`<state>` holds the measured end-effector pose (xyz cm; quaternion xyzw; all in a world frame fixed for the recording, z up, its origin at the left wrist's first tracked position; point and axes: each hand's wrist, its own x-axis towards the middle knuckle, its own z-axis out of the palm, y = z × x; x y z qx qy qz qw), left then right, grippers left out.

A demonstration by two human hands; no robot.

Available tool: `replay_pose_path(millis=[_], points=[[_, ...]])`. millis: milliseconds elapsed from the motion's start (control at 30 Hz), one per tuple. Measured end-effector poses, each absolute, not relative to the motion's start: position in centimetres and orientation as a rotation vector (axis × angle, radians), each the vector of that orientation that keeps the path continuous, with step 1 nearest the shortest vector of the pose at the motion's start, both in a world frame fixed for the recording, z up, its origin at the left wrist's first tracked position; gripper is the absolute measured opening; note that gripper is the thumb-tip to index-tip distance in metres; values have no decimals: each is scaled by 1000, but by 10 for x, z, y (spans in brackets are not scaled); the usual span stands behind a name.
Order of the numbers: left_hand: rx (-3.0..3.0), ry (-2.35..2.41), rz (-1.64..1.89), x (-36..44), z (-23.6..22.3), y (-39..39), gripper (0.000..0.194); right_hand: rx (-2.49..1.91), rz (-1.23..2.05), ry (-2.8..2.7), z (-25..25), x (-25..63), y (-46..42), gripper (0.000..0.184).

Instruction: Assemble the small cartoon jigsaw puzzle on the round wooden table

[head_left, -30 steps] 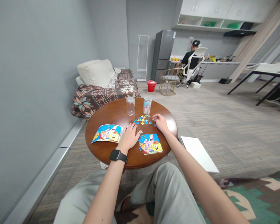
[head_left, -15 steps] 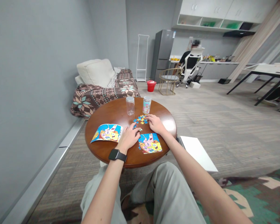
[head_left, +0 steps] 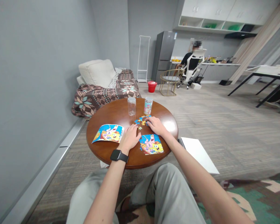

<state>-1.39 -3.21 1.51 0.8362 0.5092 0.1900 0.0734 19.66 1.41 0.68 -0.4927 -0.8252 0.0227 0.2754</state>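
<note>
Loose blue and yellow jigsaw puzzle pieces (head_left: 143,118) lie in a small pile on the round wooden table (head_left: 107,110). My right hand (head_left: 155,125) rests over the pile's right side, fingers stretched out and fingertips on or just above some pieces. Left of the pile, my left hand (head_left: 130,137) lies palm down with its fingers extended; its fingertips partly cover anything beneath them. Between my wrists is a joined section of cartoon puzzle (head_left: 152,144), with a few blue bits along its left edge. A matching picture sheet (head_left: 109,133), slightly curled, sits left of my left hand.
Behind the pieces stand a clear lidded jar (head_left: 132,107) and a printed jar (head_left: 148,105). A white board-like box (head_left: 198,154) is right of the table. A covered sofa (head_left: 102,90), red bucket (head_left: 151,86) and seated person (head_left: 189,59) are farther back.
My right hand's fingers have drawn slightly towards me over the right side of the pile, and some pieces there have shifted. My left hand stays nearly in place. The view has moved slightly.
</note>
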Motion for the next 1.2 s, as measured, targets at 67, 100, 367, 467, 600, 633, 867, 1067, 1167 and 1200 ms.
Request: replay_pose_path(millis=[67,100,367,467,600,633,867,1067,1167,1200], points=[[2501,1554,588,-14,16,-32,42,-1375,26,-2185,6,196,15,29],[2495,1571,597,-14,17,-32,41,-1412,10,-2159,5,196,16,30],[2430,1663,672,-14,17,-33,39,-1653,30,-2042,-4,195,23,37],[2431,1663,668,-14,16,-32,40,-1616,21,-2050,-1,196,22,36],[2412,1677,664,-14,13,-30,42,-1661,-31,-2017,2,197,20,34],[2399,1688,678,-15,13,-29,42,-1656,-36,-2013,2,197,20,34],[2405,1683,696,-15,11,-26,38,-1394,-51,-2178,4,197,18,29],[2391,1691,695,-15,13,-28,41,-1370,-23,-2305,15,181,21,22],[2384,1680,690,-15,16,-30,38,-1456,23,-2333,20,165,24,22],[2383,1678,687,-15,16,-30,38,-1480,33,-2338,21,159,25,22]])
